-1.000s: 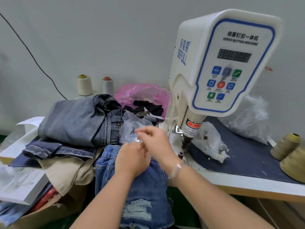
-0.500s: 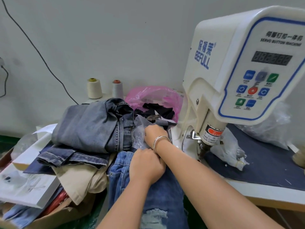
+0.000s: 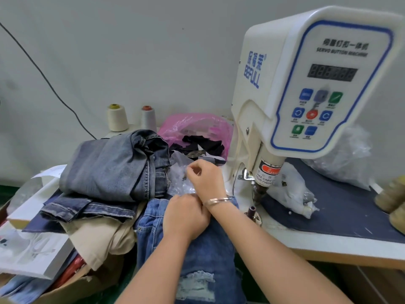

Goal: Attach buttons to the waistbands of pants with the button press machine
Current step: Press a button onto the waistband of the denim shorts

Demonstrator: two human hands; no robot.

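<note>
The white servo button press machine (image 3: 306, 84) stands on the right, its punch (image 3: 260, 191) pointing down over a small lower die (image 3: 252, 209). Blue ripped denim shorts (image 3: 210, 249) lie in front of me, left of the die. My left hand (image 3: 186, 216) grips the shorts at the waistband. My right hand (image 3: 206, 178), with a bracelet on the wrist, crosses above it into a clear plastic bag of buttons (image 3: 179, 183). Its fingertips are pinched together on something too small to make out.
A pile of folded jeans (image 3: 114, 167) and a beige garment (image 3: 98, 235) sit left of the shorts. Behind are a pink bag (image 3: 197, 126) and two thread cones (image 3: 117, 117). A dark mat (image 3: 350, 205) carries plastic bags (image 3: 293, 189) and more cones (image 3: 392, 194).
My right hand has moved away from the left hand and reached back into the clear bag. The left hand keeps its hold on the waistband. My view has shifted left.
</note>
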